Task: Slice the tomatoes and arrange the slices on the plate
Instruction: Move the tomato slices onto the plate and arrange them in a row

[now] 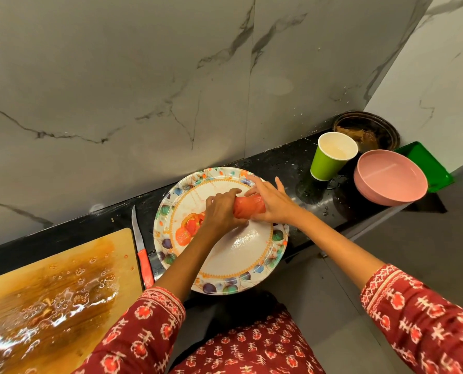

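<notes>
sleeves (149,317) cropped, hands hiding tomato slices (249,209)

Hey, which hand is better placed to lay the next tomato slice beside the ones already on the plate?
Probably the left hand: it grips the end of the sliced tomato stack nearest the laid slices. The right hand steadies the far end.

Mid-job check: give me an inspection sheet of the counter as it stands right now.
Surface: black counter, wet near the cup.
Job's things: stack of tomato slices held over patterned plate; some slices already laid on it; knife beside wet cutting board.
Clutter: green cup, pink bowl, green tray, dark dish.
Grippers: left hand and right hand both grip the stack.
Cables: nothing seen.
Surroundings: marble wall.
</notes>
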`<state>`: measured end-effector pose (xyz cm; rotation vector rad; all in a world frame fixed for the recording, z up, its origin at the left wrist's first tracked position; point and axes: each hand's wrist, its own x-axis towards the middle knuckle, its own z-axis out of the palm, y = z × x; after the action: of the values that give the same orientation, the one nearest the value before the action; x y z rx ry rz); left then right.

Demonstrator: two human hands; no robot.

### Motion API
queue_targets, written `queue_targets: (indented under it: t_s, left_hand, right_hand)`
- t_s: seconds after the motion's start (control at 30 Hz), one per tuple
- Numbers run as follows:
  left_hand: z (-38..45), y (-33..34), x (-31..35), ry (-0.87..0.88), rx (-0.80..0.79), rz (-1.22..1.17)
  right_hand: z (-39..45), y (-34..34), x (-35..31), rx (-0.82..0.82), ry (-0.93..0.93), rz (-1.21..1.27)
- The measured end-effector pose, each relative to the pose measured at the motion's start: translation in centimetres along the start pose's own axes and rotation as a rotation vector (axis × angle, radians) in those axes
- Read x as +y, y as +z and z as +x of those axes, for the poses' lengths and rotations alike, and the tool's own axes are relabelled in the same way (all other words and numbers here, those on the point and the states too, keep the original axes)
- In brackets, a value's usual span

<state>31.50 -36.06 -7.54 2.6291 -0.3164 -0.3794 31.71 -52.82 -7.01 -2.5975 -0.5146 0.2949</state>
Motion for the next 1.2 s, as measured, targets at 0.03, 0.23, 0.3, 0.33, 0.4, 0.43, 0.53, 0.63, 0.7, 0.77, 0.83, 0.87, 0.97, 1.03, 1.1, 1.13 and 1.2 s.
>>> queue_targets:
  t_s: [0.03,0.23,0.3,0.33,0.4,0.43,0.53,0.63,0.7,0.77,0.83,0.87,0.97,1.03,1.1,1.13,1.2]
  left_hand:
    - [0.1,0.0,0.0,-0.003,0.005,0.001]
    - [0.1,0.1,-0.1,0.013,0.030,-0.006]
    - [-0.1,-0.1,0.0,0.020,0.026,-0.001]
    - [-0.1,-0.1,0.1,0.024,0.022,-0.003]
    - [-0.1,-0.1,0.3,0.029,0.024,-0.008]
    - [-0.1,-0.1,0.2,0.030,0.029,-0.007]
    - [0.0,0.0,0.2,0.020,0.027,-0.002]
    - [0.1,0.1,0.3,0.029,0.017,0.029]
    - [0.2,0.1,0.4,0.041,0.013,0.042]
    - [0.3,0.1,0.4,0.053,0.015,0.043]
    - [0.3,0.0,0.5,0.055,0.013,0.042]
    - [0.3,0.0,0.5,0.053,0.014,0.039]
    - [0.5,-0.2,0.5,0.040,0.016,0.009]
    - [0.4,-0.2,0.3,0.027,0.013,-0.038]
    - [0.4,-0.4,0.1,0.027,0.010,-0.075]
    - [0.3,-0.5,0.0,0.027,0.009,-0.083]
    - [0.3,-0.6,-0.2,0.028,0.010,-0.095]
  right_hand:
    - [0.1,0.2,-0.1,0.006,-0.007,-0.003]
    - [0.5,0.3,0.1,0.016,-0.004,0.069]
    - [0.6,0.2,0.1,0.025,-0.005,0.085]
    - [0.6,0.1,0.1,0.026,-0.001,0.094]
    - [0.6,-0.1,0.1,0.024,0.010,0.115]
    - [0.6,-0.1,0.2,0.021,0.015,0.124]
    - [0.6,-0.3,0.4,0.014,0.025,0.135]
    - [0.4,-0.5,0.5,-0.004,0.026,0.134]
    - [0.3,-0.6,0.4,-0.019,0.018,0.130]
    - [0.2,-0.6,0.5,-0.021,0.021,0.121]
    - [0.1,-0.7,0.6,-0.012,0.024,0.117]
    - [0.0,-0.7,0.7,-0.004,0.023,0.113]
    - [-0.2,-0.6,0.7,0.017,0.015,0.107]
    - [-0.3,-0.5,0.6,0.042,0.009,0.114]
    - [-0.3,-0.4,0.5,0.075,0.008,0.113]
    - [-0.3,-0.4,0.5,0.083,0.009,0.109]
    - [-0.1,-0.2,0.5,0.085,0.011,0.096]
